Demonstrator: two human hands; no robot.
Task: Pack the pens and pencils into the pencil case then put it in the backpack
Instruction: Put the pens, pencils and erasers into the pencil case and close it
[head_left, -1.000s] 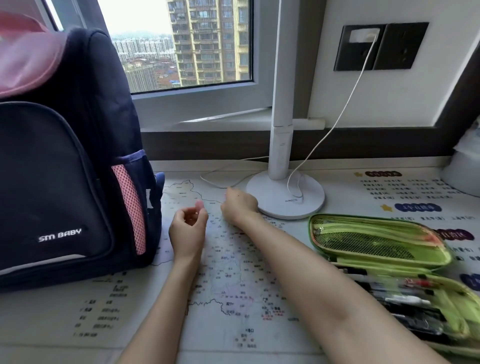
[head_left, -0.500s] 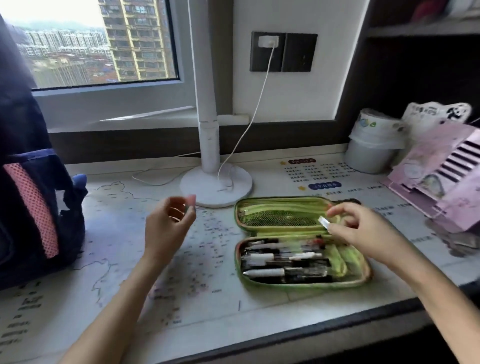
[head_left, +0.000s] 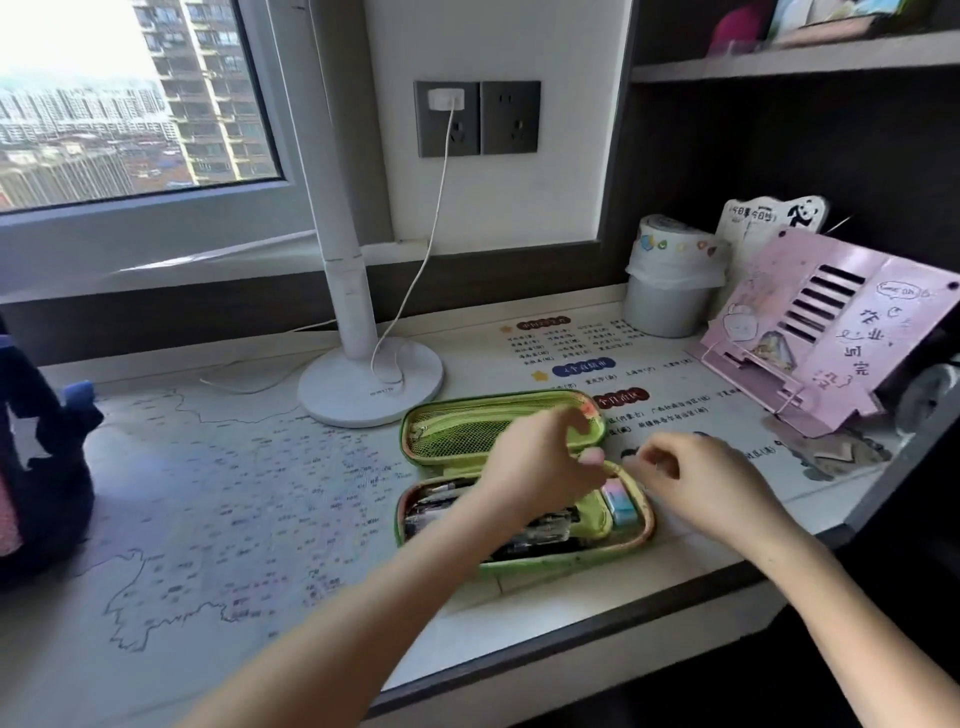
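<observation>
The green pencil case (head_left: 467, 434) lies open on the tabletop (head_left: 519, 623), near the front edge and right of the middle. Its mesh-lined lid is folded back toward the lamp base (head_left: 371, 382). The near half holds pens (head_left: 436, 506) lying lengthwise, and a pastel eraser (head_left: 618, 501) sits in the end pocket on the right.

My left hand (head_left: 540, 462) reaches across the case from the front. Its fingers are curled, pinching a small pink piece (head_left: 592, 456) just above the right end. My right hand (head_left: 696, 478) is just beside that same end, its curled fingertips close to the left hand's. They are too blurred for me to tell whether they hold anything.

The dark backpack (head_left: 31, 467) stands well apart at the left edge of the tabletop. Toward the back right corner are a white bin (head_left: 670, 296) with a bag liner and a pink book stand (head_left: 831, 332). A white cable (head_left: 441, 208) runs from the wall socket (head_left: 478, 118) down to the lamp.
</observation>
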